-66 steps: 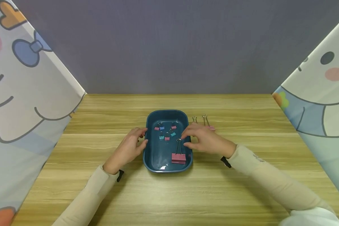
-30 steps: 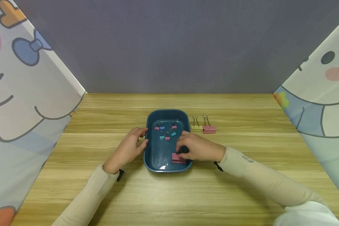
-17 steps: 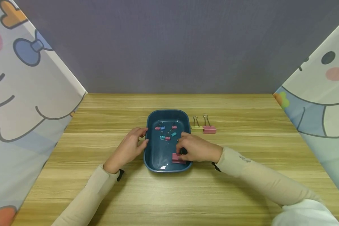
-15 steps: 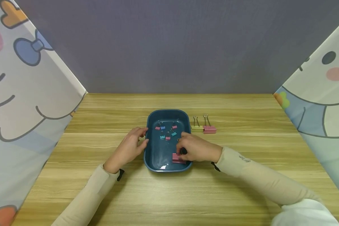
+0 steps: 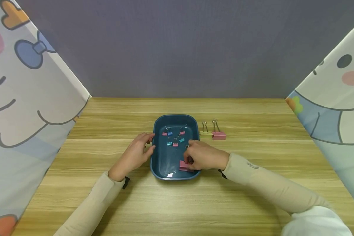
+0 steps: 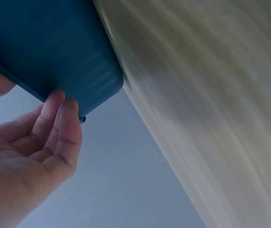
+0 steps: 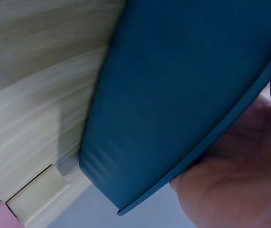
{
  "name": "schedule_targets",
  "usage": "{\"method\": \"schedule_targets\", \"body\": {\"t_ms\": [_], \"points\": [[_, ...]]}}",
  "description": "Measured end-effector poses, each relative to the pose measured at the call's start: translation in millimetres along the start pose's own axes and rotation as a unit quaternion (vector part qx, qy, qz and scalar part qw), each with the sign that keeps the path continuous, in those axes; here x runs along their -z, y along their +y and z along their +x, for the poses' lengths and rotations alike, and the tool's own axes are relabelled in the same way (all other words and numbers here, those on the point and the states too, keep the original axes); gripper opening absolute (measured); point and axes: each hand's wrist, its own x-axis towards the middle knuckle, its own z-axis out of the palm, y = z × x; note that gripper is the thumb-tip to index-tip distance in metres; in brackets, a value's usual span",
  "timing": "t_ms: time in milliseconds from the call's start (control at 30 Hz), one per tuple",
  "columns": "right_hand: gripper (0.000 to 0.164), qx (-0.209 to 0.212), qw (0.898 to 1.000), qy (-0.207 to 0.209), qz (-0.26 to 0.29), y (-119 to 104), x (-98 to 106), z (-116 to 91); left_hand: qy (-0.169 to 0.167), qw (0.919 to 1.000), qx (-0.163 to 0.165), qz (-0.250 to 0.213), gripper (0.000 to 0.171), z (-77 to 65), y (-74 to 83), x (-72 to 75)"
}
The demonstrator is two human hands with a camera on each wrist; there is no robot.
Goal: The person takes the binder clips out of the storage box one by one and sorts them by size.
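A dark blue tray (image 5: 162, 164) sits on the wooden table. My left hand (image 5: 134, 153) touches its left rim from outside with relaxed fingertips and thumb; the left wrist view shows those fingers against the tray's outer wall (image 6: 73, 57). Over the right rim reaches my right hand (image 5: 206, 155), pinching a large pink binder clip (image 5: 183, 166) on the tray floor. The hand covers part of that clip and most of its wire handles. In the right wrist view the tray wall (image 7: 173, 95) hides the fingertips. Several small binder clips (image 5: 169, 144), pink, blue and teal, lie farther back inside.
Just right of the tray, a yellow binder clip (image 5: 206, 134) and a large pink one (image 5: 219, 136) stand side by side with handles pointing back. A grey panel (image 5: 183, 49) rises behind the table (image 5: 129, 206), with cartoon-printed cloths at both sides.
My right hand has moved from above the tray's right rim down and inward onto the large pink binder clip, uncovering the yellow clip outside. My left hand has stayed at the rim.
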Motion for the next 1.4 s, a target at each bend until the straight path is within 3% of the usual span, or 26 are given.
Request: {"method": "schedule_targets", "body": {"t_ms": [267, 600, 900, 1400], "points": [[0.014, -0.026, 0.999, -0.015, -0.017, -4.3, 0.5, 2.6, 0.003, 1.0, -0.007, 0.001, 0.044, 0.0, -1.3, -0.8], [0.025, -0.031, 0.999, -0.01, -0.041, -4.4, -6.4, 6.6, -0.002, 1.0, -0.004, 0.0, 0.043, -0.2, 0.3, -1.0], [0.018, -0.004, 0.999, 0.042, -0.014, -1.5, -8.4, 4.7, 0.002, 1.0, -0.002, 0.003, 0.043, 0.0, 0.6, -0.6], [0.014, 0.026, 0.99, 0.132, 0.045, 6.4, -15.1, 2.5, -0.003, 0.9999, 0.008, 0.007, 0.044, 0.3, 2.3, 0.2]]}}
